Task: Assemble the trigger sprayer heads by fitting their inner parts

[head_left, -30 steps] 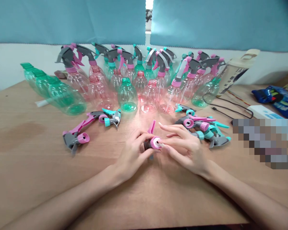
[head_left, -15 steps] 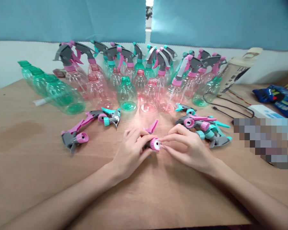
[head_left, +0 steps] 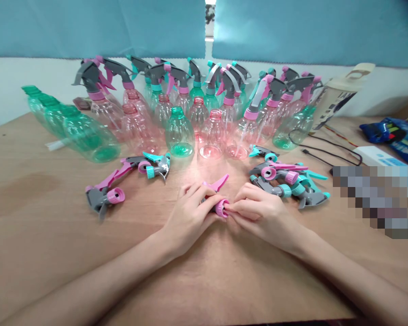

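Note:
My left hand [head_left: 194, 216] is wrapped round a trigger spray head with a pink trigger [head_left: 218, 183] and a pink screw collar [head_left: 221, 208]; most of its grey body is hidden in my palm. The collar's opening faces right. Into that opening reach the pinched fingertips of my right hand [head_left: 263, 215]; whatever they hold there is covered. To the right lies a pile of loose spray heads [head_left: 287, 179] in grey with pink or teal parts. Several more spray heads [head_left: 102, 195] lie to the left.
Behind my hands stand pink and green clear bottles [head_left: 179, 136], some open, others topped with spray heads [head_left: 229, 86]. Green bottles [head_left: 91, 140] are at the left. A cream tumbler [head_left: 336, 102], a black cable [head_left: 340, 156] and a blue packet [head_left: 401, 140] occupy the right side.
My right fingertips have moved into the collar's opening, covering the white insert seen there before. The spray head has turned slightly, its collar facing more to the right.

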Tool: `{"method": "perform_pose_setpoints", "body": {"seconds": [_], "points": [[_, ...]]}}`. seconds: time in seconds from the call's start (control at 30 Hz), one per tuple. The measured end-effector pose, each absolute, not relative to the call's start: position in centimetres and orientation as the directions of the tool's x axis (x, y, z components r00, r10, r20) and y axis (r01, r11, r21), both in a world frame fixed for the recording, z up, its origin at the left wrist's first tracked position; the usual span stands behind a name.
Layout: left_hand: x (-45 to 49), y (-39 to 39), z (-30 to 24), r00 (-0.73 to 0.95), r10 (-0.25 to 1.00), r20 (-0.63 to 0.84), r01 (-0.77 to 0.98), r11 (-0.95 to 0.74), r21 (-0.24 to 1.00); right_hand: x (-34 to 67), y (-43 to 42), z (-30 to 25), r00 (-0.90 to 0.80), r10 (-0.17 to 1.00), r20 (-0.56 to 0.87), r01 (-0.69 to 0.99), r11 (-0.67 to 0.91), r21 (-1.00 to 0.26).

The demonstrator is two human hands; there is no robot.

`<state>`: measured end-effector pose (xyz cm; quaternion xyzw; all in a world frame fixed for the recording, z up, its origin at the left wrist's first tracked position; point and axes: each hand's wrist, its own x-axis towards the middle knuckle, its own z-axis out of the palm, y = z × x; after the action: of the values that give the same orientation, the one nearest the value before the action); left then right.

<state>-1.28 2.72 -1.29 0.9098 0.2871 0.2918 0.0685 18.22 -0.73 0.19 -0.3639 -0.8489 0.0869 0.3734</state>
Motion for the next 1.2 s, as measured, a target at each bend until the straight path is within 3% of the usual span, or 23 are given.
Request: {"method": "perform_pose_setpoints", "body": {"seconds": [0.3,0.8,1.03,1.2], "points": [[-1.18,2.77,-1.52,0.650,0.591,0.478,0.473,-0.806,0.354,18.81,-0.68,0.34,-0.343,0.760,0.552,0.631,0.622,-0.464],[-1.12,2.72,-1.50,0.660,0.587,0.470,0.461,-0.809,0.364,18.63,-0.59,0.10,-0.404,0.723,0.560,0.568,0.678,-0.467],[-1.25,2.73,-1.39,0.637,0.619,0.460,0.482,-0.785,0.389,18.90,-0.58,0.27,-0.354,0.777,0.521,0.650,0.605,-0.460],[-1.31,2.84,-1.45,0.645,0.594,0.481,0.475,-0.805,0.356,18.29,-0.76,-0.25,-0.366,0.765,0.529,0.595,0.630,-0.499]]}}
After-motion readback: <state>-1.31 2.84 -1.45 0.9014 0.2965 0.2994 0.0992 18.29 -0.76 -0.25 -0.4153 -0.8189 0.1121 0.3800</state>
